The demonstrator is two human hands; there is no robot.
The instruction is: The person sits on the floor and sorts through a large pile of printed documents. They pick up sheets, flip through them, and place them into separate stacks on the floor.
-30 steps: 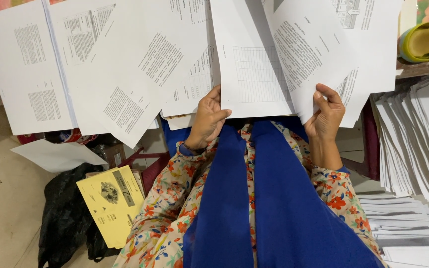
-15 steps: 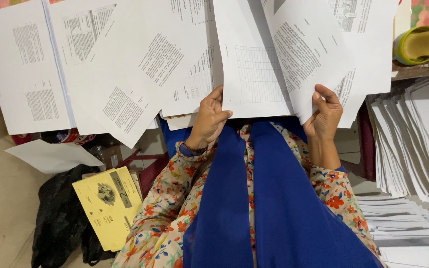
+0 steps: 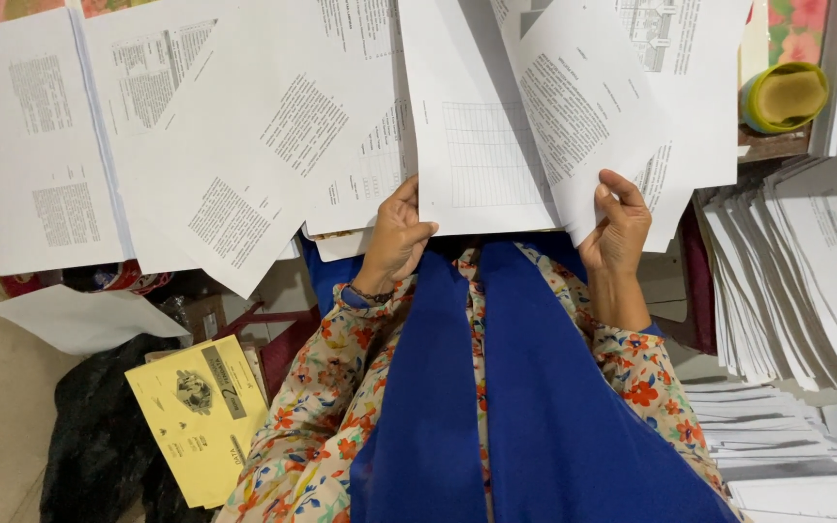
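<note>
My left hand [image 3: 394, 237] grips the lower left corner of a white printed sheet with a table grid [image 3: 477, 145]. My right hand [image 3: 618, 228] pinches the lower edge of another white printed sheet [image 3: 578, 107] that overlaps the first one. Both hands are raised in front of me, above a blue cloth [image 3: 525, 407] that hangs over my floral sleeves. Many more printed white sheets [image 3: 244, 145] fan out to the left, overlapping one another.
Fanned stacks of white paper [image 3: 796, 281] fill the right side, with more stacks [image 3: 767, 436] below them. A yellow-green tape roll [image 3: 785, 97] lies at the upper right. On the left are a yellow booklet [image 3: 201, 416], a black bag [image 3: 99, 446] and a loose white sheet [image 3: 79, 315].
The view has drifted slightly, so the papers and the booklet sit a little lower and further left in the frame. My hands keep the same hold on the sheets.
</note>
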